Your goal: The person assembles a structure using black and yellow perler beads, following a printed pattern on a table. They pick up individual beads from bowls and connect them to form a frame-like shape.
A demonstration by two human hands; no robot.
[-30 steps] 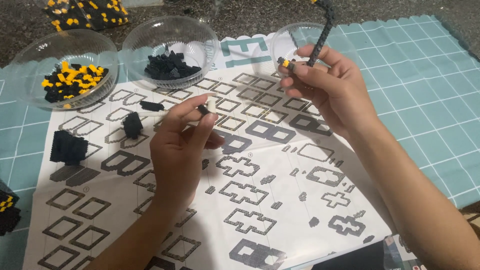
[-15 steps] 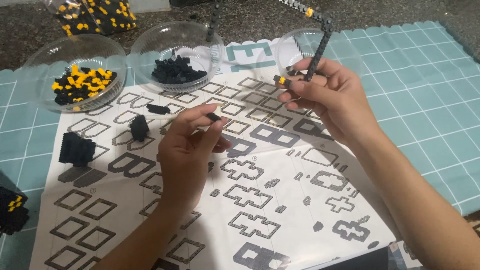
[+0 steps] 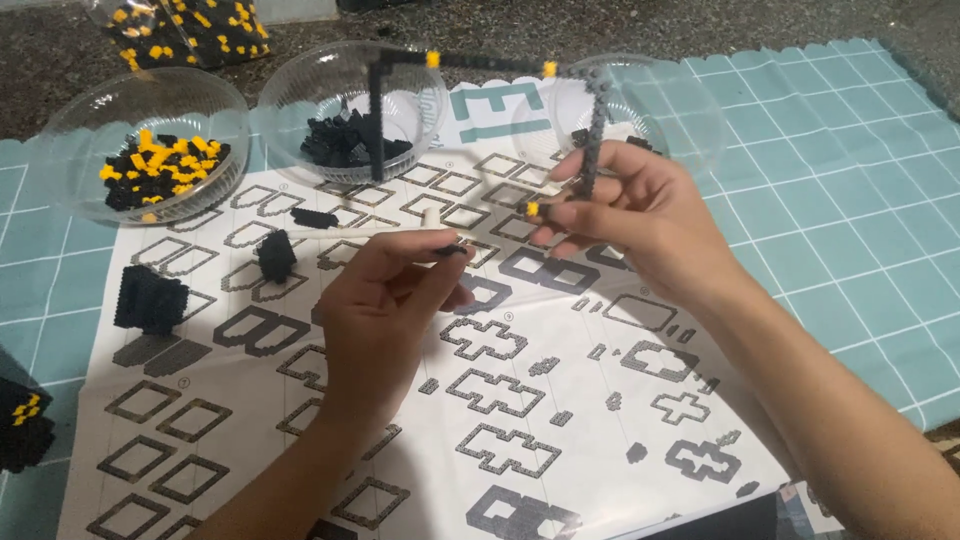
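Observation:
My right hand [image 3: 640,220] grips a thin black bar frame [image 3: 590,130] with yellow joints; the frame rises, runs left across the top and drops down over the middle bowl. My left hand [image 3: 385,300] pinches a small black piece [image 3: 450,250] at its fingertips, a short way left of the frame's lower yellow end [image 3: 533,208]. Both hands hover above a white instruction sheet [image 3: 560,400] printed with grey block outlines.
Three clear bowls stand at the back: one with black and yellow bits [image 3: 150,170], one with black bits [image 3: 345,140], one behind my right hand [image 3: 680,110]. Small black assemblies [image 3: 150,298] [image 3: 275,255] lie left. A teal grid mat [image 3: 850,200] covers the table.
The view has dropped, showing more of the frame's top bar. My right hand has lowered the frame slightly; my left hand has brought the small piece closer to the frame's lower end.

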